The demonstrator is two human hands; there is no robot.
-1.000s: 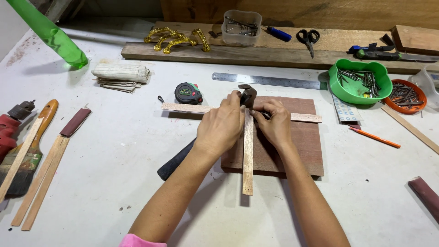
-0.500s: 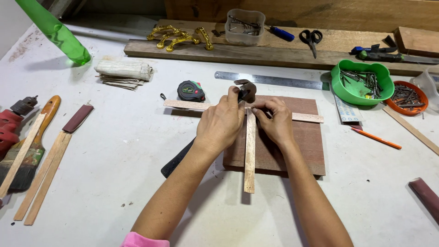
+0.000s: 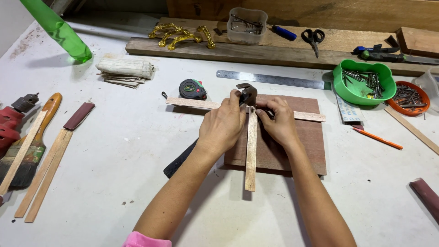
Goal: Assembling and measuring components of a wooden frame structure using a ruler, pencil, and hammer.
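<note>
A pale narrow wooden strip (image 3: 250,151) lies lengthwise over the reddish-brown square plywood board (image 3: 302,146), its near end overhanging the board's near edge. At the strip's far end the left hand (image 3: 222,124) closes its fingers around the dark metal hammer head (image 3: 247,94), whose black handle (image 3: 179,159) runs out from under the wrist, left of the board. The right hand (image 3: 279,121) rests on the board just right of the strip, fingertips pinched together at the strip's far end; what they pinch is too small to tell. A second long pale wooden strip (image 3: 311,116) crosses the board's far edge. Beyond the board lie a black tape measure (image 3: 192,89) and a steel ruler (image 3: 272,79); right of it sits a green plastic bowl of nails (image 3: 363,82).
</note>
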